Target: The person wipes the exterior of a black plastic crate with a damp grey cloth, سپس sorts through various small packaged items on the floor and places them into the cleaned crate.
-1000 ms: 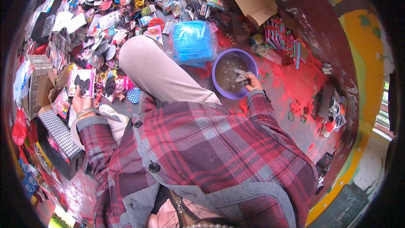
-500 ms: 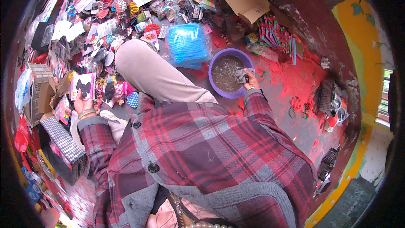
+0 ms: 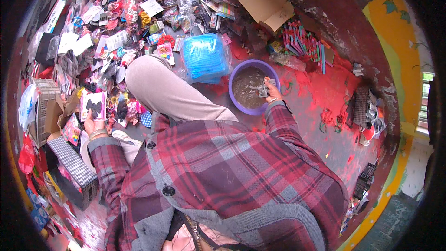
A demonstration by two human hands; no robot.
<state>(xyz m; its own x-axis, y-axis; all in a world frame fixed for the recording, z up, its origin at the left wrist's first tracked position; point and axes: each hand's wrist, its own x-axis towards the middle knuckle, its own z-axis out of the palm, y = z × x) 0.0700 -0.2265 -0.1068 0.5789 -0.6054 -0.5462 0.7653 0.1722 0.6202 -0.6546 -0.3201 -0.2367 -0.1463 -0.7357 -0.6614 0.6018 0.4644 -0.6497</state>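
Observation:
My left hand (image 3: 94, 125) is closed on the lower edge of a flat white-and-pink card pack with a dark bow (image 3: 95, 107) on its front. At right, my right hand (image 3: 273, 91) grips a crumpled wet grey cloth (image 3: 263, 90) at the right side of a purple basin (image 3: 232, 94). Murky grey-brown water (image 3: 245, 87) fills the basin's lower part, with streaks of light across it. The cloth hangs at the water, and I cannot tell how much of it is under. My fingers partly hide it.
Packaged hair accessories (image 3: 111, 42) are heaped at the far left. A clear bag of blue items (image 3: 205, 56) lies left of the basin. Beyond it stand an open cardboard box (image 3: 261, 2) and several colourful sticks (image 3: 302, 42). A houndstooth box (image 3: 72, 158) sits by my left forearm.
My right hand has turned and shifted slightly left with the cloth, which now reaches further over the water. My left hand still holds the bow pack. The whole view has shifted a little.

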